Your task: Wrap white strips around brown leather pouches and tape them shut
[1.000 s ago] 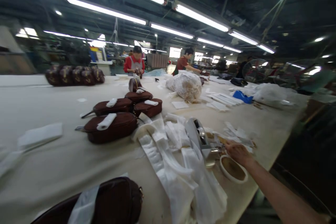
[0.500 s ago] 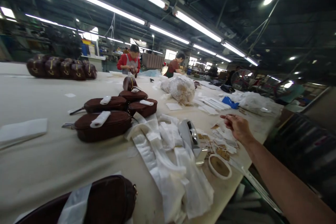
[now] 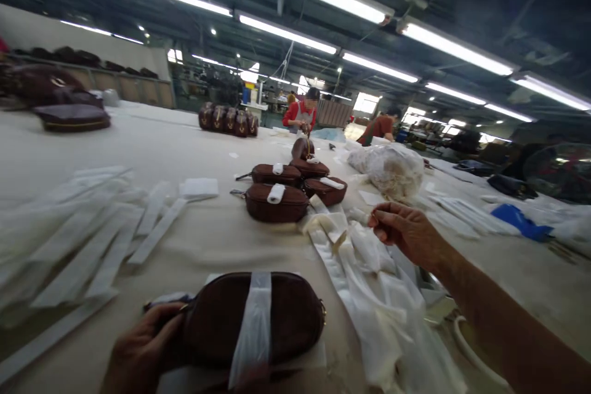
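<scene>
My left hand (image 3: 138,351) is closed on the left end of a dark brown zip bag (image 3: 217,314) lying at the near edge of the table (image 3: 152,148). A white foam band (image 3: 252,320) is wrapped across the bag's middle. My right hand (image 3: 406,234) hovers above a heap of white foam strips (image 3: 369,283), right of the bag, with thumb and fingertips pinched together. What the pinch holds is too thin to make out.
Three more banded brown bags (image 3: 276,202) lie mid-table, and a row of bags (image 3: 228,119) stands farther back. White strips (image 3: 83,240) lie at the left. A plastic-wrapped bundle (image 3: 390,169) and a blue item (image 3: 519,220) lie right. Two people (image 3: 302,114) (image 3: 381,128) work at the far end.
The view swung left and down. My right hand rose from the tape dispenser and moved left over the strips, pinched. My left hand came into view gripping the near bag.
</scene>
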Demonstrator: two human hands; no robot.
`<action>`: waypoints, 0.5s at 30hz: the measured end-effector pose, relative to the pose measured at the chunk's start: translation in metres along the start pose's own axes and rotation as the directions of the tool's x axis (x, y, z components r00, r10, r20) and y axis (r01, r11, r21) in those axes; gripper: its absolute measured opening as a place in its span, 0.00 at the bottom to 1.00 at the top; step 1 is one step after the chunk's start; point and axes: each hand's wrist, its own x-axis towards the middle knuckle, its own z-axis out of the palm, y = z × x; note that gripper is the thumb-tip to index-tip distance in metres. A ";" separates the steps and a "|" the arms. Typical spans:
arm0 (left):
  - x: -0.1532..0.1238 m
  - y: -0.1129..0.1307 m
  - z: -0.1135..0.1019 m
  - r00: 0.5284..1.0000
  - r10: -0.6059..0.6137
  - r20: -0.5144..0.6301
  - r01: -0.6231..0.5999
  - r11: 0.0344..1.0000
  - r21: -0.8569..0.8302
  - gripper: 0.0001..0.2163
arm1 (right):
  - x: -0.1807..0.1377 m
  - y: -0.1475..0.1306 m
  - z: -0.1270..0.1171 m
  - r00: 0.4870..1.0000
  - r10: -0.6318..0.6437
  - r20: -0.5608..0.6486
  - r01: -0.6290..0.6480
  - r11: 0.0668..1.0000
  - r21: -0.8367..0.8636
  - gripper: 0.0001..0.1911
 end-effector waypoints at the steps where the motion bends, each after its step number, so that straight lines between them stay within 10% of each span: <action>1: 0.000 0.002 -0.002 0.999 -0.026 0.048 0.028 0.998 -0.051 0.18 | 0.003 0.004 0.015 0.999 0.015 0.052 -0.015 1.000 0.002 0.14; 15: -0.009 0.016 0.005 0.985 0.145 0.097 -0.144 0.989 -0.019 0.06 | 0.006 0.017 0.131 0.914 0.118 0.388 -0.154 0.986 0.063 0.12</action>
